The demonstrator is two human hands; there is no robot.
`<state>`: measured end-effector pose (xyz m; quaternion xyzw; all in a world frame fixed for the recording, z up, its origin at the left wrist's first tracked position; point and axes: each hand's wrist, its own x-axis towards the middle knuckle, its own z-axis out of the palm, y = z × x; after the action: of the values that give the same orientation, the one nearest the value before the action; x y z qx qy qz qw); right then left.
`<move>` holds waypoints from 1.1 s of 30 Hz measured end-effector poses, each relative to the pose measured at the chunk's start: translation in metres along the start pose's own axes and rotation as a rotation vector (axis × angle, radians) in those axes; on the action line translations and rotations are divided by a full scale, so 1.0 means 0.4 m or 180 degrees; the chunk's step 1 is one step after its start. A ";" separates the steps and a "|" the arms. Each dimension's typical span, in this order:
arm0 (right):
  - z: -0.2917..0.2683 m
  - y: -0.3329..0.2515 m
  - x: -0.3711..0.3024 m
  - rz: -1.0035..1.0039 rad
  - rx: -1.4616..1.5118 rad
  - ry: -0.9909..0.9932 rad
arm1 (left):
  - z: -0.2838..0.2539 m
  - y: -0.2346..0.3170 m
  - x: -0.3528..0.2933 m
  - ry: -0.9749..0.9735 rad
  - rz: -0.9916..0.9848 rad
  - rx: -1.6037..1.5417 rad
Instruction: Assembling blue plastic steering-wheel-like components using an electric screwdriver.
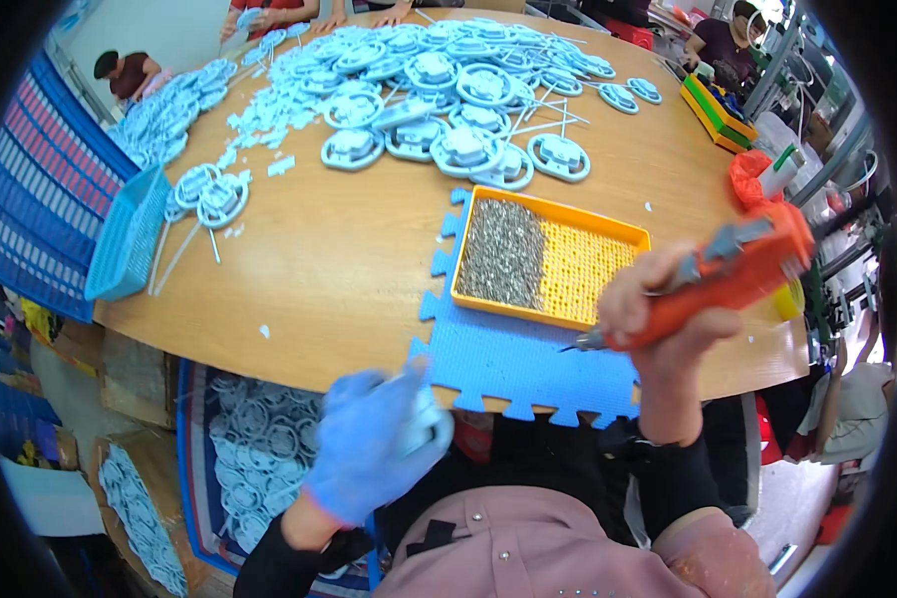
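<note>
My left hand, in a blue glove, is closed around a light blue plastic part just off the table's near edge; the glove hides much of the part. My bare right hand grips an orange electric screwdriver, its bit pointing left over the near right corner of the yellow tray. Inside that tray, a heap of small metal screws fills the left side. The right side shows a yellow grid of holes. Under the tray lies a blue foam mat.
Light blue plastic parts with rods pile up across the far table. A blue basket stands at the left edge. Below, a bin and a cardboard box hold more parts. Other people sit around the table's far side.
</note>
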<state>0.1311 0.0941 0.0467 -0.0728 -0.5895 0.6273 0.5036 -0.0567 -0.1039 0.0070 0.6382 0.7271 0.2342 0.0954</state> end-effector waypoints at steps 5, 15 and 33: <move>-0.074 -0.040 0.041 -0.0011 -0.0239 0.0513 | -0.144 -0.093 0.027 -0.0207 0.0077 0.0749; -0.247 -0.054 0.084 -0.0550 -0.0548 0.0864 | -0.103 -0.498 0.810 0.0087 -0.0379 0.1620; -0.242 -0.026 0.088 -0.0641 -0.0378 0.0828 | -0.064 -0.387 0.701 -0.0260 -0.1520 0.1105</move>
<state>0.1861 0.1818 0.0442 -0.1236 -0.5597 0.5231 0.6308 -0.2515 0.1513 0.0027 0.4648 0.8815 0.0514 0.0663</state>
